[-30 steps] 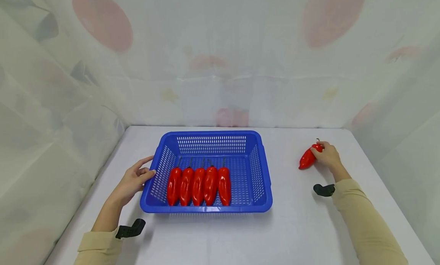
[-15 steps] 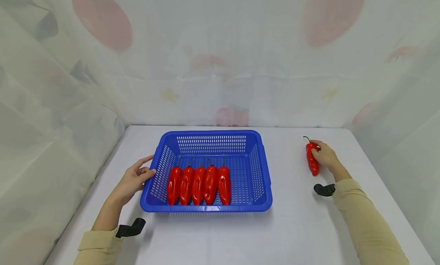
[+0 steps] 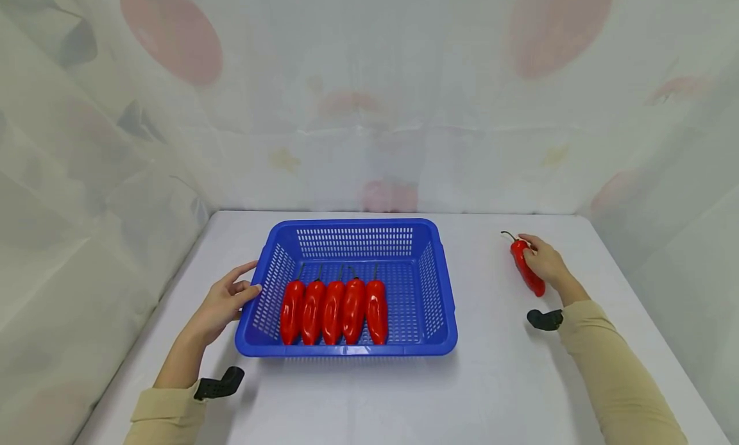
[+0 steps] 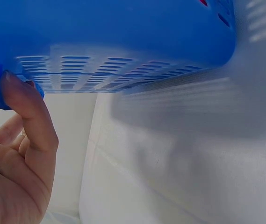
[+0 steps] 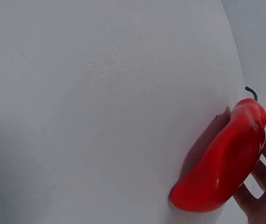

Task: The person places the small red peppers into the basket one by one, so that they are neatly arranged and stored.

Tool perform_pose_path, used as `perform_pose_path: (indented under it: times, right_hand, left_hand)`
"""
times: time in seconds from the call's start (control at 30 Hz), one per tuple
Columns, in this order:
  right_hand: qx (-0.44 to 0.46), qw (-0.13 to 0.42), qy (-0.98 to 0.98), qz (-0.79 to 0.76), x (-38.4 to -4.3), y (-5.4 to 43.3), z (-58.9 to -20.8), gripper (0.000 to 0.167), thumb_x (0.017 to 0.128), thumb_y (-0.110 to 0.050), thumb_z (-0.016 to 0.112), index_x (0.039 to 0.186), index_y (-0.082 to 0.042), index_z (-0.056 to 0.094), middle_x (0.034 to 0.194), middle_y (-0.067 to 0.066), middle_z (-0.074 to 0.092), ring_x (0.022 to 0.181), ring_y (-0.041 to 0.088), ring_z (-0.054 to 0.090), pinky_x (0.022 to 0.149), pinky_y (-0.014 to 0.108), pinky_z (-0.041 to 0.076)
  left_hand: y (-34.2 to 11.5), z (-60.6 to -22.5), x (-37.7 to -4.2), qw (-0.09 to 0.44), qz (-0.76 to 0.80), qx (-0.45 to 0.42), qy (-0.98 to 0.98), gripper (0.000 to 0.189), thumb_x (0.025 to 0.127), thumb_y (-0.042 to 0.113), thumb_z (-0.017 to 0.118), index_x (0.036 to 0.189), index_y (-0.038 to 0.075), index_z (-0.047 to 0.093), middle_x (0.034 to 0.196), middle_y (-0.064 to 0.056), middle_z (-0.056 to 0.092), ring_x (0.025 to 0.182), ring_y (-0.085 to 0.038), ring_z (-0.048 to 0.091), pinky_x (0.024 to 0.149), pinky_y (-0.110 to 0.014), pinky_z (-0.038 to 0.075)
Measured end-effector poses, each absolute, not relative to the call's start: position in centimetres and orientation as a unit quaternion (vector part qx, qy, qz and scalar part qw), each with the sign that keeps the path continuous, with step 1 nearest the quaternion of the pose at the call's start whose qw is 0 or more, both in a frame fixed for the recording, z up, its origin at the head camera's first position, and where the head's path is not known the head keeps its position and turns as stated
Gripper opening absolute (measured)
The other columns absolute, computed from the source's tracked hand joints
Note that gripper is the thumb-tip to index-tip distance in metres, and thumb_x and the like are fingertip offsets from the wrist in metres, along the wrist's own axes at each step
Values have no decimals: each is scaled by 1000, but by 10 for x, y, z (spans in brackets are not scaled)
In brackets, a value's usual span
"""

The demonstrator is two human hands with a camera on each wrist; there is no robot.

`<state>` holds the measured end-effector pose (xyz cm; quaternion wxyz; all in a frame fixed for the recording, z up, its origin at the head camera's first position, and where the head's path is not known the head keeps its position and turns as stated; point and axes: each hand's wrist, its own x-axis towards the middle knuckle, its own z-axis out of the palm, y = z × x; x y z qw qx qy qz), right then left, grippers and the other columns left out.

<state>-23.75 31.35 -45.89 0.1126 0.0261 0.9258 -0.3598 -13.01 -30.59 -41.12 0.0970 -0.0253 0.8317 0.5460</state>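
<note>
In the head view my left hand [image 3: 224, 304] grips the left rim of a blue plastic basket [image 3: 346, 351]. The left wrist view shows a finger bent against the rim, close to the basket's slotted side [image 4: 123, 28]. Several glossy red peppers [image 3: 333, 311] with green stems lie side by side in the left and middle of the basket, stems pointing away from me. Off to the right, my right hand [image 3: 548, 263] holds another red pepper [image 3: 526, 272] by its upper part, over the table. Its stem points to the far left, and its tip [image 5: 191, 198] is low by the white surface in the right wrist view.
The white tabletop [image 3: 369, 403] carries the basket, and its far edge meets a pale printed curtain [image 3: 358, 111]. More sheeting hangs at the left and right. A black wrist-worn piece [image 3: 220, 383] sticks out from the left cuff, another [image 3: 544, 319] from the right.
The right hand's pepper has turned: its stem swung from the far right to the far left and its tip toward the right. The left hand and basket stay put.
</note>
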Motion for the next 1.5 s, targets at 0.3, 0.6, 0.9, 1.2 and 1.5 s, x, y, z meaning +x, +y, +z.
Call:
perform_pose_path:
  times: [0.3,0.6,0.9,1.2,1.5]
  right_hand:
    - [76,84,925,-363,-232,313,-460,57,98,-33,34,141,3,25,136,32,31,119,48,35,91,56,44]
    - [114,129,923,-344,-228,314,-461,71,93,-50,37,137,5,27,122,30,40,107,42,42,79,43,51]
    - [96,141,926,-337,-228,313,-462,69,94,-50,33,135,6,30,123,31,40,108,43,43,81,46,50]
    - [83,143,934,-316,-230,311,-462,65,96,-45,31,133,9,32,123,32,43,106,42,46,82,45,50]
    - [75,145,938,-306,-228,311,-456,63,96,-41,32,132,10,32,121,32,43,105,42,45,80,45,51]
  left_hand:
    - [-306,-411,-129,94,545,-27,833,66,91,32,57,146,15,24,92,-16,55,75,-20,65,68,-40,56]
    - [-305,-408,-128,98,547,-28,831,66,92,29,56,146,15,22,92,-14,54,75,-19,64,68,-39,57]
    - [-305,-410,-130,99,548,-30,830,64,93,24,54,147,15,21,95,-17,55,75,-19,64,67,-39,57]
    - [-303,-406,-128,98,547,-29,831,65,92,27,56,147,16,21,95,-18,55,76,-19,64,67,-39,57]
    - [-304,-407,-130,101,548,-26,830,66,92,26,56,147,17,21,97,-18,54,76,-19,64,67,-40,57]
